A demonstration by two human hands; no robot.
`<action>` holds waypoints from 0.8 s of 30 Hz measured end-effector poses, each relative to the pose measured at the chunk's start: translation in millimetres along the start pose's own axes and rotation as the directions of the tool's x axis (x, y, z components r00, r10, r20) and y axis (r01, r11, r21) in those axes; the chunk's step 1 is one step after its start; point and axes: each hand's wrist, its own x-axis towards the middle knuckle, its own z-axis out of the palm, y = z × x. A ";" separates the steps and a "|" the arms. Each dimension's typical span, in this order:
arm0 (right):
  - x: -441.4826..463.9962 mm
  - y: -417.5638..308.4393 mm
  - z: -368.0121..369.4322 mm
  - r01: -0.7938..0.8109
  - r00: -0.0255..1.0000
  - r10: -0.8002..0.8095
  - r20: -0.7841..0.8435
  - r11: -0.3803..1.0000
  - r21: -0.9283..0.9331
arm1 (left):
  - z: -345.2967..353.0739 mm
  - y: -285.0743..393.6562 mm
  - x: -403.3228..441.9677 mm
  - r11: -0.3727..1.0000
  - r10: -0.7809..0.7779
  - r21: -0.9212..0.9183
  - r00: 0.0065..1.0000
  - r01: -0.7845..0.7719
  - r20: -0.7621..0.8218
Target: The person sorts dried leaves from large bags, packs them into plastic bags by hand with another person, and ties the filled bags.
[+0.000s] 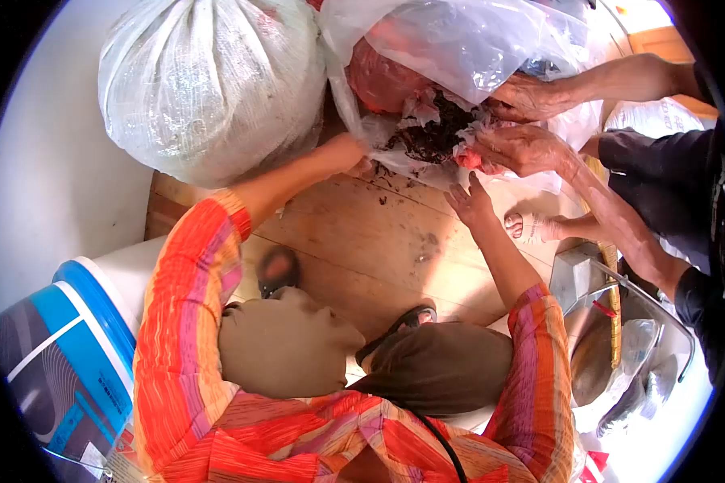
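2 hands reach in from the near side, and there's the open, crinkled clear plastic bag (491,48) at the far side, a reddish bundle (385,71) inside and a dark, shredded clump (437,133) at its mouth! The left hand (361,158) is at the bag's left edge, fingertips partly hidden, so pinching or not, I can't tell. The right hand (472,204) has its fingers spread, just beside the clump, near a co-worker's 2 hands (528,150) at the bag. Far left, a bulging white sack (209,88), contents hidden; near left, 1 blue-and-grey bucket (76,346), cut off by the dark rim. Dark crumbs (383,200) dot the wooden plank floor (338,241), sunlit toward the right.
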 end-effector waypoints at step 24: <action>-60.1 34.4 -24.4 0.109 0.994 -0.105 0.029 0.964 -0.244 | -6.2 -11.2 -39.4 0.985 0.006 -0.171 1.000 -0.008 -0.014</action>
